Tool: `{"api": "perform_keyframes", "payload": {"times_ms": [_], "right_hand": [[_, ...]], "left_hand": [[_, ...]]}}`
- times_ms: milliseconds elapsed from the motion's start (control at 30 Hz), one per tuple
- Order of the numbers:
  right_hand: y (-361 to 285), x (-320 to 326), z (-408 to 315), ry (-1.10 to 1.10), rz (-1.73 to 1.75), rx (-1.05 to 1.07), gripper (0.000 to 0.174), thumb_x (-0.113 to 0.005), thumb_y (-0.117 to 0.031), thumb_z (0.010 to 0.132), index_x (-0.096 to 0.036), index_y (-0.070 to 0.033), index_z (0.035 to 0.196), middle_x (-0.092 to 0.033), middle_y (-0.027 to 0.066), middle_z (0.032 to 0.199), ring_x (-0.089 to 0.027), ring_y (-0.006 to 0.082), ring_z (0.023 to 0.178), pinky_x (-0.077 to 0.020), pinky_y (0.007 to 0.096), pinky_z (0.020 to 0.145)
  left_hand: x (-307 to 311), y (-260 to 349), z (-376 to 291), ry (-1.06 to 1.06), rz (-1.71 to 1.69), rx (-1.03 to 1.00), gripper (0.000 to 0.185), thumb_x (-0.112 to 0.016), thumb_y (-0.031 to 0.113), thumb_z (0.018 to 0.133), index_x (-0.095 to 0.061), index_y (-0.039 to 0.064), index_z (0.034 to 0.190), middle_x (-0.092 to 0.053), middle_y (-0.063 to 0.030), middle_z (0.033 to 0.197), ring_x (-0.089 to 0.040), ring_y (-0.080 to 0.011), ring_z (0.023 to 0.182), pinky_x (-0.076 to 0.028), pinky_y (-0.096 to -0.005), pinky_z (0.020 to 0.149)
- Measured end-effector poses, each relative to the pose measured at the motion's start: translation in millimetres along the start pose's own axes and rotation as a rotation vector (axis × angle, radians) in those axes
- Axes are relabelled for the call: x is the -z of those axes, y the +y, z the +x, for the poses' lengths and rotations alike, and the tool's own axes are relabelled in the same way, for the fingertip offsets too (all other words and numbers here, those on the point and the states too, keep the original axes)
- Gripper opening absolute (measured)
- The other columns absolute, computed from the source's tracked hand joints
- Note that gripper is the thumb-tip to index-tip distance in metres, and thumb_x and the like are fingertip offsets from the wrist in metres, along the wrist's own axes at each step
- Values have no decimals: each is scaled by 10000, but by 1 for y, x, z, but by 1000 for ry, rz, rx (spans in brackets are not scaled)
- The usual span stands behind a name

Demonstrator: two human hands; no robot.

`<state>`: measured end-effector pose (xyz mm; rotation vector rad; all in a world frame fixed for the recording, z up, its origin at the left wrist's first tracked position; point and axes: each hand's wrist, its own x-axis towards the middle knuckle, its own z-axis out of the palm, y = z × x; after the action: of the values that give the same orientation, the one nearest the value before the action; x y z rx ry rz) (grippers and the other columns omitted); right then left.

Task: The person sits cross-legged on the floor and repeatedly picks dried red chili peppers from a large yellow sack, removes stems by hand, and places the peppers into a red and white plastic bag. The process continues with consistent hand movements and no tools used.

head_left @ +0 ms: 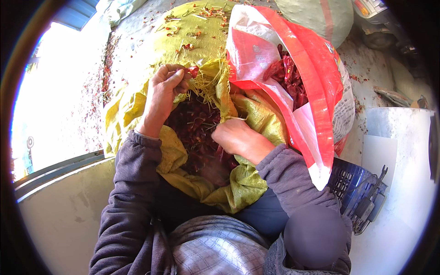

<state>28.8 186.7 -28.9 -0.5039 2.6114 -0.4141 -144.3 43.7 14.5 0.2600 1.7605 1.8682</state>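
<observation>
An open yellow woven sack rests at my lap, with dark red dried chili peppers and stems inside. My left hand is raised over the sack's far left rim, its thumb and fingers closed on a piece of red dried chili pepper. Over the sack's right side is my right hand, fingers curled, close to a pale stem; whether it grips anything is hidden. Just beyond, to the right, a red and white woven sack stands open with whole dried red chilies in it.
A full yellow sack with scattered stems on top lies ahead. Behind stands a pale green sack. At the right are a blue plastic basket holding a black adapter with cable and a white cylindrical container. A low wall is at left.
</observation>
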Motion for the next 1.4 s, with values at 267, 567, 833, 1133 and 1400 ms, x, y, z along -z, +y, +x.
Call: {"api": "perform_keyframes", "payload": {"times_ms": [267,567,833,1133,1400], "right_hand": [[-6,16,6,-172,17,-213,137,-687,-115,776,-777,-93,877,-744,153,911,-733,301,896,-575,434,717],[-31,-14,10,-407,-87,-97,194,-746,-105,768,-797,-118,955,-761,67,978,-733,246,911,-584,404,668],[-43,-45,31,-460,-180,-177,214,-689,-179,866,-793,-159,1052,-756,17,1074,-724,224,951,-566,393,662],[-34,-15,-9,-294,-507,-211,196,-654,-180,847,-783,-151,992,-739,33,1009,-688,239,881,-512,404,702],[46,50,-3,354,450,-265,365,-787,-244,771,-707,-27,1053,-713,223,925,-715,345,903,-560,426,786]], "left_hand": [[-17,10,-3,-71,-6,-122,179,-601,100,989,-600,39,1157,-700,-91,1079,-627,-117,854,-533,-279,798],[-53,6,-15,-473,252,-164,670,-689,59,922,-381,47,1517,-470,-97,1511,-592,-227,1224,-514,-360,980],[-30,-10,0,-304,695,-122,308,-648,109,944,-633,-5,1230,-716,-110,1128,-670,-183,1040,-519,-319,915],[-34,-6,-6,-367,1050,-347,275,-695,170,890,-688,19,1120,-727,-188,965,-716,-321,904,-546,-381,804],[-15,-4,4,-330,1069,-311,275,-683,234,905,-692,26,1085,-715,-184,896,-703,-313,844,-536,-384,756]]}}
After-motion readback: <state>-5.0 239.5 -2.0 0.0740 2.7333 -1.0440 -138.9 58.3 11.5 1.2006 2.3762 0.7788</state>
